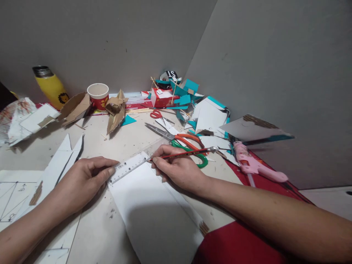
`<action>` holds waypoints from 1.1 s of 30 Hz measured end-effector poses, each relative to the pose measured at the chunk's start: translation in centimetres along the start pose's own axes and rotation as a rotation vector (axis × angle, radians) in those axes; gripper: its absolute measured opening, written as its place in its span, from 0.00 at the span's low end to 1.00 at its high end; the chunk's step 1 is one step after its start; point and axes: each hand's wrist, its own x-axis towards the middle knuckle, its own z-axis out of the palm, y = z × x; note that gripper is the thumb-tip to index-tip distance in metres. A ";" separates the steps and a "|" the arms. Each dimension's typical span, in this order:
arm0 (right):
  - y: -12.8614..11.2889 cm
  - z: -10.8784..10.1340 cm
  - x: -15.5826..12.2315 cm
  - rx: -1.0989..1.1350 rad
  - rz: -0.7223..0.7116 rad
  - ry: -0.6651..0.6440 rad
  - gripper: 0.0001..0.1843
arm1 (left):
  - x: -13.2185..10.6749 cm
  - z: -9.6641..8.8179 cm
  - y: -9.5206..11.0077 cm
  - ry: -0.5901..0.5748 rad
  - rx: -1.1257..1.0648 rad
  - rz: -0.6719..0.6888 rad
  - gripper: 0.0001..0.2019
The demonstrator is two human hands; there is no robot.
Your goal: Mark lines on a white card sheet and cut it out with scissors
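My left hand (82, 179) presses its fingertips on the left end of a clear plastic ruler (132, 165) that lies slanted across the top edge of a white card sheet (154, 216). My right hand (178, 168) pinches a red pencil (189, 153), tip down against the ruler's right part. The pencil's back end points right, over the scissors.
Large scissors (178, 139) with orange and green handles lie just beyond my right hand. A pink glue gun (253, 165) lies to the right. A paper cup (98, 94), yellow bottle (52, 86), cardboard scraps (115, 110), small red scissors (158, 114) and teal-white card offcuts (209, 117) crowd the back.
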 end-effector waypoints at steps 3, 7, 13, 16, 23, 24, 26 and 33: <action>-0.1 0.0 0.0 0.006 -0.001 -0.008 0.02 | 0.1 0.0 0.0 -0.006 0.006 0.016 0.11; -0.2 0.0 0.1 0.010 -0.001 -0.011 0.02 | 0.1 0.0 0.1 -0.017 0.001 0.007 0.12; -0.3 -0.1 0.0 0.008 -0.002 -0.013 0.02 | 0.1 0.0 -0.1 -0.018 0.017 -0.002 0.14; -0.3 -0.1 0.0 0.009 -0.003 -0.013 0.02 | 0.1 0.0 -0.1 -0.016 0.018 0.001 0.14; -0.3 -0.1 0.0 0.011 -0.001 -0.013 0.02 | 0.1 0.1 0.0 -0.012 -0.009 -0.002 0.13; -0.3 -0.1 0.0 0.011 0.000 -0.014 0.02 | 0.2 0.1 0.0 -0.012 -0.009 0.001 0.13; -0.3 -0.1 0.0 0.013 0.003 -0.014 0.02 | 0.2 0.1 0.0 -0.011 -0.008 0.001 0.13; -0.4 -0.1 -0.1 0.015 -0.002 -0.012 0.02 | 0.1 0.0 -0.2 -0.018 0.006 -0.006 0.13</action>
